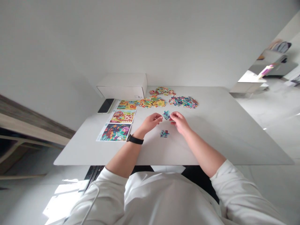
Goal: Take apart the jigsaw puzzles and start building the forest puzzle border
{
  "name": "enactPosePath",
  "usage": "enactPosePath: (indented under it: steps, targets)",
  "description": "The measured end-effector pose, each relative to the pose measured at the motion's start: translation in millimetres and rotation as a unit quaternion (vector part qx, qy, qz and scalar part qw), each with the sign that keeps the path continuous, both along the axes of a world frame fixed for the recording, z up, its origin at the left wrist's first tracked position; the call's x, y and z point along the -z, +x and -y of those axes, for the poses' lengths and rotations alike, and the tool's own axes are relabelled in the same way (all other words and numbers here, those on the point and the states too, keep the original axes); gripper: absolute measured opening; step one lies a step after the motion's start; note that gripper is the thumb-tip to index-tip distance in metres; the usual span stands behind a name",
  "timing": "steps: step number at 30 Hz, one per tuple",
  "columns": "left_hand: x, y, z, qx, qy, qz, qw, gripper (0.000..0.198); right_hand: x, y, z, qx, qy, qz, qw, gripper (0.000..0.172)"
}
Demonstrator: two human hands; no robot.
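Above the middle of the table, a blue-green and purple jigsaw puzzle piece (166, 115) sits between my two hands. My right hand (180, 122) pinches its right edge between thumb and fingers. Curled at its left side is my left hand (151, 122), thumb and fingertips drawn together; whether they grip its edge or something small is unclear. Just below them lies a small blue, purple and red puzzle section (164, 134), flat on the table. A pile of dark multicoloured puzzle pieces (184, 102) is beyond my right hand, and a yellow-green pile (152, 102) beyond my left.
Three picture sheets (115, 132) run up the left side of the white table (222, 134). A phone (106, 106) lies by them, before a white box (122, 86) against the wall. Another mixed pile of pieces (162, 91) is near the back edge.
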State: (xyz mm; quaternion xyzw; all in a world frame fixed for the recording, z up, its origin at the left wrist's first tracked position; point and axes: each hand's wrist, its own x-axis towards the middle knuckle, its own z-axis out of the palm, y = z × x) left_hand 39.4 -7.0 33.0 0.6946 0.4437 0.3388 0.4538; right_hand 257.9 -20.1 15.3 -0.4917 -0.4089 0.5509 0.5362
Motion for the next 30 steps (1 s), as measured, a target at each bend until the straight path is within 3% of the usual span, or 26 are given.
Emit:
enactPosePath:
  steps: [9, 20, 26, 30]
  targets:
    - [23.8, -7.7, 8.9, -0.070, -0.052, 0.126, 0.988, 0.050, 0.1, -4.0, 3.3, -0.044, 0.030, 0.051, 0.997, 0.052]
    - [26.0, -10.2, 3.8, -0.077, -0.051, 0.140, 0.986, 0.054, 14.1, -6.5, 1.3, -0.099, 0.048, 0.118, 0.987, 0.045]
    - [25.1, -7.8, 3.6, -0.091, -0.042, 0.129, 0.987, 0.049, 20.8, -2.1, 1.9, -0.097, 0.114, 0.258, 0.955, 0.030]
    - [20.9, -9.5, 5.9, -0.088, -0.034, 0.109, 0.990, 0.044, 18.7, -1.1, 3.7, -0.094, 0.151, 0.258, 0.950, 0.034]
